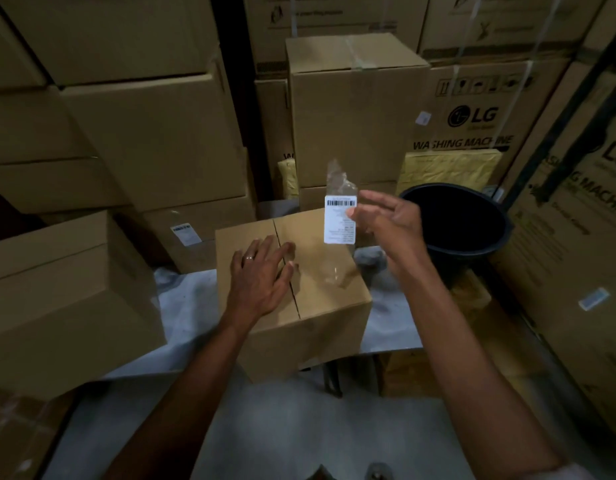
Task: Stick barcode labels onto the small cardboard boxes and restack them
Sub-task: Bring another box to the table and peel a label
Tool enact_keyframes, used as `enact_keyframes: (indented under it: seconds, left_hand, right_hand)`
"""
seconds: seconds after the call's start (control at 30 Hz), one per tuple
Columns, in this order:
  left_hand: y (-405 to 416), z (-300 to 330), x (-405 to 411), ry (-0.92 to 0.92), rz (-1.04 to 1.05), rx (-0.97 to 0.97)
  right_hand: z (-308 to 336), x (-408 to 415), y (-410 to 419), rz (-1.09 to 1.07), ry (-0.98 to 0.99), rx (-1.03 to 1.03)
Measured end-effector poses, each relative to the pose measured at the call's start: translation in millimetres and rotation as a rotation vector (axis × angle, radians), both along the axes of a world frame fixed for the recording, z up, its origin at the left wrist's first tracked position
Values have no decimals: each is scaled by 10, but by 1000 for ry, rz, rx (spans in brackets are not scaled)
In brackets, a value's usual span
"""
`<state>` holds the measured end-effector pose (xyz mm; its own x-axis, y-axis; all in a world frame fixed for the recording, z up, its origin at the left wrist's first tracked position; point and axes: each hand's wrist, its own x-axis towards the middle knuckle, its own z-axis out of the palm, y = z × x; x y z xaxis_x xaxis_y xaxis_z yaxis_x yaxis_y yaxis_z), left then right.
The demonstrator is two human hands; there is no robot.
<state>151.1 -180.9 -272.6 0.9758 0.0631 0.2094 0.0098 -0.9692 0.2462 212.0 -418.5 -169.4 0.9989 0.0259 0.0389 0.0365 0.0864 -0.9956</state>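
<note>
Our left hand (261, 277) rests flat on the box (292, 292) while our right hand (386, 216) pinches the label (340, 220), whose apparently clear tape (341, 181) could fold onto itself.

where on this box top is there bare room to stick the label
The box top right of its centre seam is bare, bordered by the seam and right edge. The left half is crowded by the left hand. The right hand holds the label above it.

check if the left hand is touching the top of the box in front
Touching. The head view shows the left hand lying flat on the top of the box, fingers spread across its centre seam, no gap visible.
</note>
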Motion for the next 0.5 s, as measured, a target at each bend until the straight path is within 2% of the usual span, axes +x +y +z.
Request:
enact_keyframes:
  seconds: [0.23,0.5]
  left_hand:
    - [21,-31,21,32,0,-5]
    - [15,-12,11,17,-1,-45]
  right_hand:
    - [85,215,-349,-10,-29,55]
    - [26,769,-1146,-240,-33,-3]
